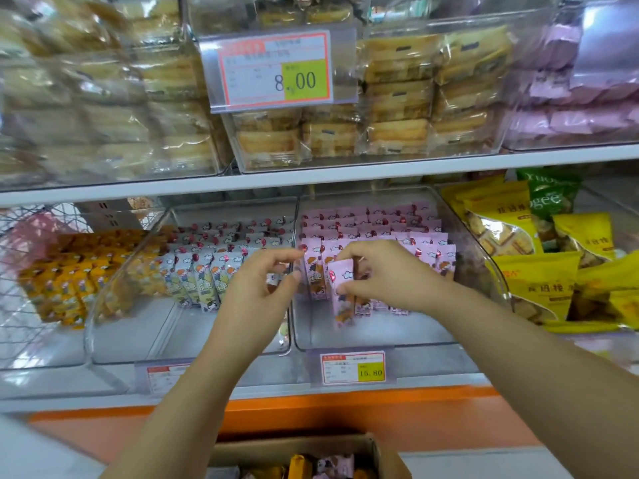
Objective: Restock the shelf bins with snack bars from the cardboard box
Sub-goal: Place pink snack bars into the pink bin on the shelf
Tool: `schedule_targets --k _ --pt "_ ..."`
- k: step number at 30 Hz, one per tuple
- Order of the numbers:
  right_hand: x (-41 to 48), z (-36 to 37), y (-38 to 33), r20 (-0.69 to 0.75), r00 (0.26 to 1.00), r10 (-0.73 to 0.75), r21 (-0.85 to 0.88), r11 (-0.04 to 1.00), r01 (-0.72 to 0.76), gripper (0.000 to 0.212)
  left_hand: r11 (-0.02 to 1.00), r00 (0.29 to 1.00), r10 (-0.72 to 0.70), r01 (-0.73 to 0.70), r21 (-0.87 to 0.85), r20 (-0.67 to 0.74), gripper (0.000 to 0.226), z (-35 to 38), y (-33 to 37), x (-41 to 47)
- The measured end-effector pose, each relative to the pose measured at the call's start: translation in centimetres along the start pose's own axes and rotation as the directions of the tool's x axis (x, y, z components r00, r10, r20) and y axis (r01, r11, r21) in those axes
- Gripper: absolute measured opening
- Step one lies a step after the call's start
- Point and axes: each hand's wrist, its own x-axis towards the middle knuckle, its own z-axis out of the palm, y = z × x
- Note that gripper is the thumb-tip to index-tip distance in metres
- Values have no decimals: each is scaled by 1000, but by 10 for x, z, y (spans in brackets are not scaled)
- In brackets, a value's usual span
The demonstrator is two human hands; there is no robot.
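My right hand [373,271] pinches a pink snack bar [340,295] upright at the front of the pink bars' clear bin [380,335]. Rows of pink bars [373,226] stand behind it. My left hand [262,285] hovers at the divider between this bin and the grey-white bars' bin [145,344], fingers curled; a small wrapper shows behind its fingers, and I cannot tell if it is held. The grey-white bars [204,271] stand in rows. The cardboard box [383,458] sits at the bottom, with orange and pink bars [311,468] inside.
An orange-wrapper bin [69,271] is at the left beside a wire basket [20,305]. Yellow and green snack bags [553,264] fill the right. The upper shelf holds clear bins of pastry packs [397,98]. Price tags [352,368] hang on the shelf edge.
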Motion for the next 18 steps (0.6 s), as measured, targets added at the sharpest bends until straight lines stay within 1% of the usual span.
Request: schedule_targets --k 3,4,5,7,9,11,13,18 --pt "25 18 1 -87 996 -1 -109 994 -9 48 999 998 -38 38 -7 52 33 3 -15 0" --pt "33 23 3 -98 995 -11 -189 982 -8 50 999 997 -35 36 -17 64 36 5 -18 -1" --pt "40 28 5 -102 994 -25 -298 955 -6 50 999 997 -25 26 -22 68 38 5 -21 -2" --pt "48 33 7 -102 993 -53 -506 862 -6 52 1000 998 0 2 -24 68 40 4 -23 -1" --pt "52 35 7 -142 988 -62 -594 804 -35 55 1000 997 21 -19 -23 73 38 4 -26 0" --pt "54 34 7 -195 978 -69 -598 799 -63 57 1000 996 23 -21 -20 81 36 3 -29 1" --pt "52 34 6 -213 973 -85 -579 813 -56 58 1000 996 23 -21 -21 89 35 2 -30 1" --pt "27 30 3 -280 956 -86 -486 871 -64 50 997 993 75 -75 3 88 34 2 -30 -3"
